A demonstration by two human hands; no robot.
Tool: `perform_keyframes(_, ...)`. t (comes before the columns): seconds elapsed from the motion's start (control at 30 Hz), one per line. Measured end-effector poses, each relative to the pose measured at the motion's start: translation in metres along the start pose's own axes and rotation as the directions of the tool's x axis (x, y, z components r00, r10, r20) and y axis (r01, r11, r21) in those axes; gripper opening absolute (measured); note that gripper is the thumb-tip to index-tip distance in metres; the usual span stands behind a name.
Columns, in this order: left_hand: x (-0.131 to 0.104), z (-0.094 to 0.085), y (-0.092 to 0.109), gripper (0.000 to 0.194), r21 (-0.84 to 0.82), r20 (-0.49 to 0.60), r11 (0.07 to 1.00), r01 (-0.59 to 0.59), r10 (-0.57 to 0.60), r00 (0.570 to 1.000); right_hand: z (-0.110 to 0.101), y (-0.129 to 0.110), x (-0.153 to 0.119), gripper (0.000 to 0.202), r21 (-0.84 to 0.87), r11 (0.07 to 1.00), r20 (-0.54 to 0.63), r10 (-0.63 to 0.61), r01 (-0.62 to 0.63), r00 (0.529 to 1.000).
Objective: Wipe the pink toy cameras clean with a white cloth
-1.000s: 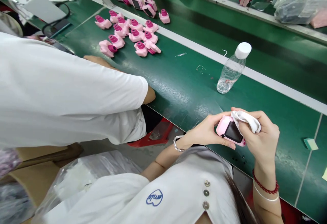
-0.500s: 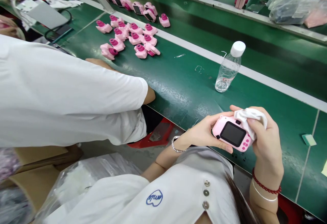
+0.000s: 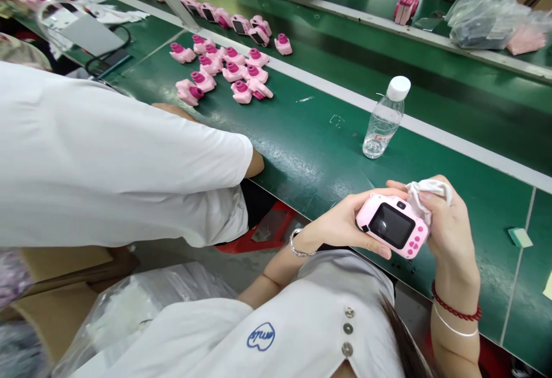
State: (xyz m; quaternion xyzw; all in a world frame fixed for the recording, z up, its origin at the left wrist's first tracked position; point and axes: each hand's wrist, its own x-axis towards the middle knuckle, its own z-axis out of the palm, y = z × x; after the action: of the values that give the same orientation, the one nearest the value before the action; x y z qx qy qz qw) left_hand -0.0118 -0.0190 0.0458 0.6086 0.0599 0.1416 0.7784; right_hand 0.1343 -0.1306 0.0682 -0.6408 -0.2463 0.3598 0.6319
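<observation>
A pink toy camera (image 3: 392, 225), with a dark screen and magenta buttons facing up, is gripped at its left end by my left hand (image 3: 345, 222). My thumb lies along its lower edge and the fingers along its top and behind. My right hand (image 3: 452, 222) is closed on a bunched white cloth (image 3: 425, 194) at the camera's upper right corner. Part of the cloth is hidden by my fingers. Beyond my hands a clear plastic bottle (image 3: 382, 128) with a white cap stands upright on the green table (image 3: 310, 142).
Several pink cameras (image 3: 233, 70) lie lens up at the back left, and more line the far strip. To my left a person in a white sleeve (image 3: 172, 142) sits close. A small green-and-white block (image 3: 520, 237) lies at right. Plastic bags (image 3: 483, 18) rest across the table.
The cloth and my right hand have shifted from the camera's back face to its upper right edge, uncovering more of that face. My left hand keeps its grip. The view has tilted slightly.
</observation>
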Motion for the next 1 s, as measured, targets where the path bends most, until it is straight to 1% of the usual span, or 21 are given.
perform_keyframes(0.07, -0.001, 0.000, 0.003, 0.086, -0.014, 0.012, 1.000, 0.007, -0.007, 1.000, -0.001, -0.001, 0.002, 0.018, 0.106, 0.990, 0.027, 0.093, -0.095, 0.995)
perform_keyframes(0.1, -0.001, 0.000, 0.005, 0.085, -0.014, 0.005, 1.000, 0.006, -0.006, 1.000, -0.002, -0.001, 0.002, 0.019, 0.133, 0.983, 0.046, 0.119, -0.124, 0.992)
perform_keyframes(0.17, -0.002, 0.000, 0.006, 0.085, -0.012, -0.007, 1.000, -0.002, 0.002, 1.000, -0.003, -0.002, 0.002, 0.020, 0.157, 0.976, 0.083, 0.139, -0.150, 0.987)
perform_keyframes(0.23, -0.003, 0.001, 0.006, 0.086, -0.013, -0.007, 1.000, 0.002, -0.002, 1.000, -0.004, -0.004, 0.000, 0.022, 0.163, 0.975, 0.104, 0.135, -0.151, 0.985)
perform_keyframes(0.33, -0.004, 0.001, 0.004, 0.089, -0.013, -0.009, 1.000, 0.020, -0.020, 1.000, -0.005, -0.006, -0.002, 0.023, 0.137, 0.983, 0.125, 0.108, -0.125, 0.986)
perform_keyframes(0.43, -0.005, 0.001, 0.002, 0.092, 0.019, -0.053, 0.999, 0.042, -0.041, 0.998, -0.006, -0.007, -0.004, 0.025, 0.082, 0.994, 0.170, 0.063, -0.077, 0.984)
perform_keyframes(0.53, -0.005, 0.002, 0.002, 0.096, 0.089, -0.078, 0.993, 0.076, -0.069, 0.995, -0.007, -0.007, -0.006, 0.023, -0.005, 1.000, 0.222, 0.003, -0.002, 0.975)
perform_keyframes(0.6, -0.005, 0.003, 0.002, 0.095, 0.135, -0.078, 0.987, 0.091, -0.081, 0.994, -0.006, -0.007, -0.007, 0.019, -0.069, 0.996, 0.235, -0.046, 0.064, 0.971)
perform_keyframes(0.7, -0.003, 0.004, 0.002, 0.092, 0.135, -0.085, 0.988, 0.076, -0.065, 0.994, -0.004, -0.007, -0.006, 0.018, -0.121, 0.985, 0.190, -0.101, 0.126, 0.976)
perform_keyframes(0.77, -0.001, 0.004, 0.002, 0.090, 0.099, -0.102, 0.994, 0.054, -0.044, 0.994, -0.003, -0.005, -0.003, 0.021, -0.096, 0.990, 0.116, -0.089, 0.100, 0.989)
perform_keyframes(0.83, 0.001, 0.004, 0.002, 0.088, 0.066, -0.122, 0.997, 0.030, -0.022, 0.992, -0.002, -0.001, 0.001, 0.020, -0.006, 1.000, 0.038, -0.010, 0.011, 0.999)
perform_keyframes(0.9, 0.003, 0.004, 0.001, 0.086, 0.058, -0.135, 0.998, -0.002, 0.010, 0.991, -0.004, 0.006, 0.003, 0.025, 0.091, 0.992, -0.017, 0.092, -0.091, 0.996)
perform_keyframes(0.93, 0.004, 0.004, 0.001, 0.084, 0.069, -0.143, 0.998, -0.013, 0.023, 0.989, -0.006, 0.010, 0.004, 0.028, 0.114, 0.985, -0.042, 0.132, -0.126, 0.990)
perform_keyframes(1.0, 0.004, 0.005, 0.000, 0.080, 0.122, -0.175, 0.992, -0.011, 0.032, 0.984, -0.010, 0.018, 0.002, 0.033, 0.099, 0.982, -0.086, 0.167, -0.158, 0.982)
